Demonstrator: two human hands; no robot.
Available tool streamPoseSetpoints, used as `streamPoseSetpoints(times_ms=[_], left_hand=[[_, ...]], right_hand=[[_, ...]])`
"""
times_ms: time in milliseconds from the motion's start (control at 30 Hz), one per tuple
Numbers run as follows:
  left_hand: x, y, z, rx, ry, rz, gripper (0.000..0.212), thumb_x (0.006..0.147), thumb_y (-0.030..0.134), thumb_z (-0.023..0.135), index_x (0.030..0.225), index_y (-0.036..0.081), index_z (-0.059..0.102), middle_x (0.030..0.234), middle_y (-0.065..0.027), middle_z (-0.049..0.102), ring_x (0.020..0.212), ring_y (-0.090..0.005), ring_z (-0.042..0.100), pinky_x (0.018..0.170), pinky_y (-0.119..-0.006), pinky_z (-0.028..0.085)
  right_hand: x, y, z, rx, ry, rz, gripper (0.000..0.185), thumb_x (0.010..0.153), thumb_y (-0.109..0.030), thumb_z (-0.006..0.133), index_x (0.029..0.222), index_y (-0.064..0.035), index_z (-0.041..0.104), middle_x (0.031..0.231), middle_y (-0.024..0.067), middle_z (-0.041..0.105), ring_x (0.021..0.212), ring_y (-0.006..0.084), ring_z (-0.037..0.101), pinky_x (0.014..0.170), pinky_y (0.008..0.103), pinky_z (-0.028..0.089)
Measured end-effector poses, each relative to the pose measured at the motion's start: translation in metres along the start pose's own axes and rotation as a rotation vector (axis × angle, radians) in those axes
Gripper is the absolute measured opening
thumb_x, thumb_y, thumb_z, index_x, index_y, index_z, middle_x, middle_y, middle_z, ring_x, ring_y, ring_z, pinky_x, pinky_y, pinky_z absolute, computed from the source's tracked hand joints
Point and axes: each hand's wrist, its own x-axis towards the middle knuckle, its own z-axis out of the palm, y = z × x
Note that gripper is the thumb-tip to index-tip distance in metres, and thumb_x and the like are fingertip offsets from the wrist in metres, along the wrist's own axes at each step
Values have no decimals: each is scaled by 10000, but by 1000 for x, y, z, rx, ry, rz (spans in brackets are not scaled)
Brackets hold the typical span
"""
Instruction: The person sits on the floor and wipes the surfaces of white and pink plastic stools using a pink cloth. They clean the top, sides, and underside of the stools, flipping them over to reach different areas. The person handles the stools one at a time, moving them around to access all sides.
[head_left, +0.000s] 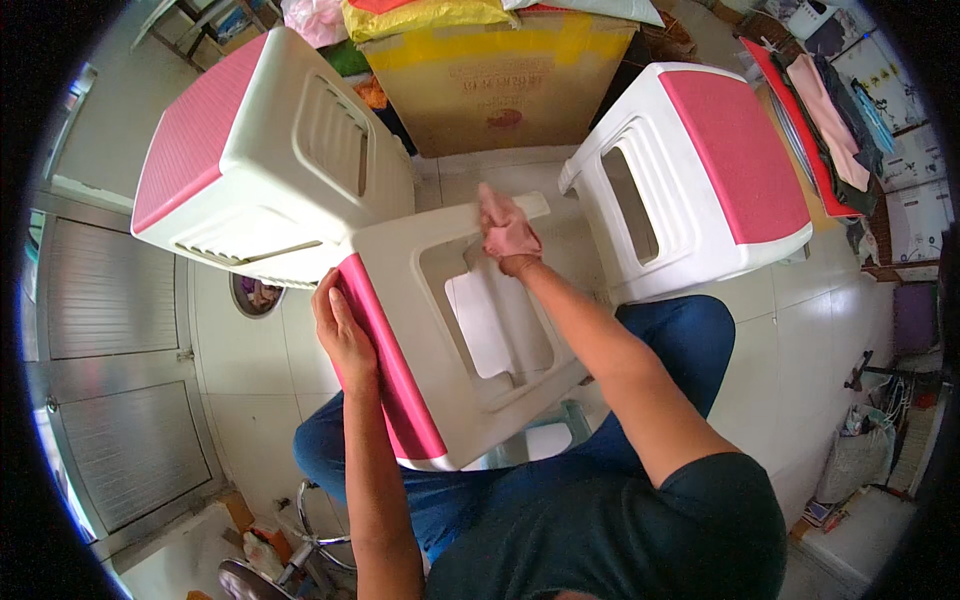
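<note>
A white plastic stool (390, 277) with a pink seat lies on its side across my lap. My left hand (343, 334) holds it by the pink seat (390, 382) at the left. In my right hand (519, 264) is a crumpled pink cloth (510, 229), against the stool's leg beyond the side opening. The cloth hides most of my fingers. A larger white stool (277, 165) with a ribbed pink seat stands tilted at the upper left. Another pink-and-white stool (675, 180) lies on its side at the right.
A cardboard box (499, 97) with yellow tape stands beyond the stools. On the tiled floor at left sits a metal basin (256, 294), near a metal door (120, 345). A chrome-framed seat (255, 581) is at lower left. Folded clothes (825, 127) lie at the right.
</note>
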Motion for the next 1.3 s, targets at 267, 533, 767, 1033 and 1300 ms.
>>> streamPoseSetpoints(times_ms=[267,533,767,1033,1300], left_hand=[[-4,-1,-2,-6,39,4,349,1036,253,415,1168,-11,601,1150,-140,614,1104,-243,557,1009,-346,396],[-3,-5,1,17,75,23,305,1022,212,450,1157,-9,612,1129,-153,621,1071,-253,577,973,-344,424],[-2,-7,0,-30,96,13,300,1018,213,464,1138,-13,622,1112,-144,628,1045,-247,588,951,-331,435],[-2,-10,0,-3,95,-17,280,1016,194,467,1131,-3,628,1104,-137,631,1023,-234,591,937,-326,441],[-1,-10,6,-36,94,-26,280,1014,208,476,1125,8,638,1100,-120,637,1033,-219,590,944,-328,441]], right_hand=[[-149,20,-49,-510,-255,508,236,834,-212,600,1040,-99,602,922,87,594,813,229,585,713,363,468],[-267,-34,-70,-493,-183,428,168,814,-204,624,951,-115,587,883,111,575,734,263,586,646,406,462],[-265,-81,-72,-502,-106,160,317,829,-117,575,1143,-96,614,1071,138,627,790,272,619,670,407,481],[-274,-22,-75,694,232,783,292,870,-146,534,1150,-68,559,989,58,635,716,142,557,561,283,444],[-230,41,-97,-539,-38,1095,269,937,-273,449,1009,-47,574,1055,164,631,982,350,615,795,455,496]])
